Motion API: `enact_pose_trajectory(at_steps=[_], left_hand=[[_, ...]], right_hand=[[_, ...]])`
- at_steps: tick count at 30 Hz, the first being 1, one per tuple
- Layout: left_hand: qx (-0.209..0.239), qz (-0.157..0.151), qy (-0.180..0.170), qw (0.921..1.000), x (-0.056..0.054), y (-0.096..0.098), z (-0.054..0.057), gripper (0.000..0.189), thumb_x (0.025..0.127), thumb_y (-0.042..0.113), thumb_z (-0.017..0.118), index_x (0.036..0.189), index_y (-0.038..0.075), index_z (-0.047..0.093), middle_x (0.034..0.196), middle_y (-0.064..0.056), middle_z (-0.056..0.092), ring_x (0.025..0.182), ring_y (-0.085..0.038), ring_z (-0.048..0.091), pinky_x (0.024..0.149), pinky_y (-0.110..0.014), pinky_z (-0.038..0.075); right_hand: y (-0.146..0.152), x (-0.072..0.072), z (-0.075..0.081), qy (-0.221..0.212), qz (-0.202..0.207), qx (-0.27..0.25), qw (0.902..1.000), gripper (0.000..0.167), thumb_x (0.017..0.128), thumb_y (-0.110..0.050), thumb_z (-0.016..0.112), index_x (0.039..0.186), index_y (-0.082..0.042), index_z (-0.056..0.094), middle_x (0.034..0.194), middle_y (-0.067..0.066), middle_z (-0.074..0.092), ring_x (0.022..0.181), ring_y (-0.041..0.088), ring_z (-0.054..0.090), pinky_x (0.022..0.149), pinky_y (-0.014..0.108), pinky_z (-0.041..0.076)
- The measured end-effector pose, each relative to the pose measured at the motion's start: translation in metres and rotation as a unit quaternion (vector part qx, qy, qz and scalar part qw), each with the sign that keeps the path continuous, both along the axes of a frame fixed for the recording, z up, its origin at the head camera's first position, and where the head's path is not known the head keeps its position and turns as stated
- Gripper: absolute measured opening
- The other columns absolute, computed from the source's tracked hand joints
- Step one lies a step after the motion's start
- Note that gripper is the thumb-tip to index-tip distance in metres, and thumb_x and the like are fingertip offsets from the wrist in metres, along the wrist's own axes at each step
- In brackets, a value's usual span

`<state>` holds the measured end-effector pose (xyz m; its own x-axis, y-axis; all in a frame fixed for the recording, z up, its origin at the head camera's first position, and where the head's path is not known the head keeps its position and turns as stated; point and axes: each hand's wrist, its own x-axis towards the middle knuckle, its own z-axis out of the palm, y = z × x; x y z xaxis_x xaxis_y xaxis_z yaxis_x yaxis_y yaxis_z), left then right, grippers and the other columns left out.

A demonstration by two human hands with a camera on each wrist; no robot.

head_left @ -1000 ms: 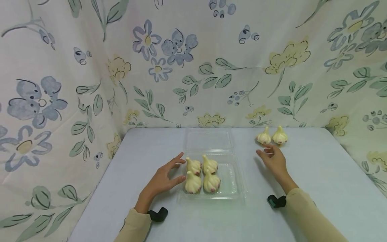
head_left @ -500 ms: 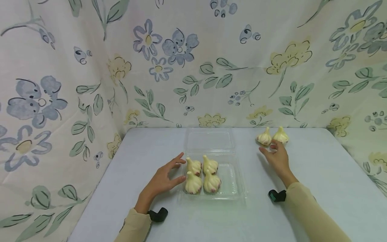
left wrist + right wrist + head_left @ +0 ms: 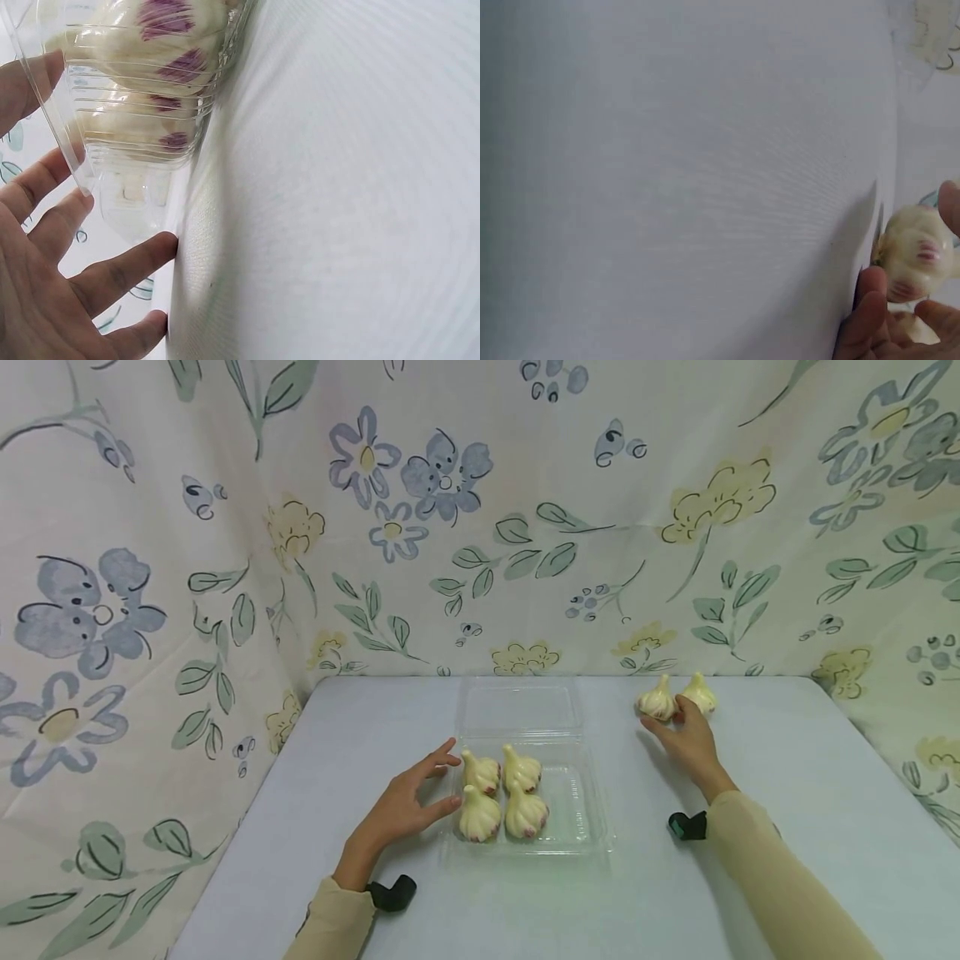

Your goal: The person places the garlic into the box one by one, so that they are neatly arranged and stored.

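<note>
My left hand [image 3: 403, 802] has its fingers spread along the left side of the clear plastic clamshell box [image 3: 573, 810]. In the left wrist view, fingertips [image 3: 81, 202] touch the box's rim. Inside the box, several garlic bulbs [image 3: 525, 814] fill the left and middle, two deep. At the back right, my right hand [image 3: 692, 745] holds a garlic bulb [image 3: 655, 700] between thumb and fingers, still on the table. The right wrist view shows that garlic bulb [image 3: 915, 255] with the thumb on one side and fingers on the other. Another garlic bulb [image 3: 701, 692] stands just right of it.
The box's lid [image 3: 519, 706] lies folded back toward the rear edge of the white table [image 3: 360, 718]. A floral curtain [image 3: 480, 527] hangs behind the table and along its left side. Small black cameras [image 3: 392, 893] sit at both wrists.
My right hand has moved slightly forward and right, and its thumb and fingers have come around the left of the two loose garlic bulbs. My left hand has stayed in place.
</note>
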<state>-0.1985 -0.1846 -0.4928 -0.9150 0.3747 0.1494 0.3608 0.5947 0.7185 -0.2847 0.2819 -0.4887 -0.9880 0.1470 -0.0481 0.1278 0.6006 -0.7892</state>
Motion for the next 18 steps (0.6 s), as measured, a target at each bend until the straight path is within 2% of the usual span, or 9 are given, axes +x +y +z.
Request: enact_pose_trajectory(at_steps=[6,18], left_hand=[[-0.001,-0.001,-0.003,1.0000,-0.0001,0.0006,0.0003,0.058,0.091,0.048,0.073,0.142,0.025,0.055,0.165,0.024,0.028,0.136,-0.024,0.058,0.113,-0.066,0.036],[-0.004,0.000,0.000,1.0000,0.0003,0.0012,0.0014,0.057,0.092,0.046,0.073,0.142,0.027,0.055,0.165,0.021,0.029,0.135,-0.025,0.058,0.113,-0.066,0.037]], right_hand=[[0.0038,-0.0063,0.0003,-0.020,0.007,-0.003,0.9998,0.098,0.099,-0.050,0.060,0.161,0.004,0.006,0.160,0.038,0.023,0.147,0.055,0.025,0.118,0.067,0.027],[-0.0036,-0.0106,0.0090,-0.044,-0.006,-0.026,0.9987,0.100,0.098,-0.058,0.058,0.162,0.001,0.009,0.159,0.035,0.028,0.143,0.049,0.035,0.114,0.063,0.036]])
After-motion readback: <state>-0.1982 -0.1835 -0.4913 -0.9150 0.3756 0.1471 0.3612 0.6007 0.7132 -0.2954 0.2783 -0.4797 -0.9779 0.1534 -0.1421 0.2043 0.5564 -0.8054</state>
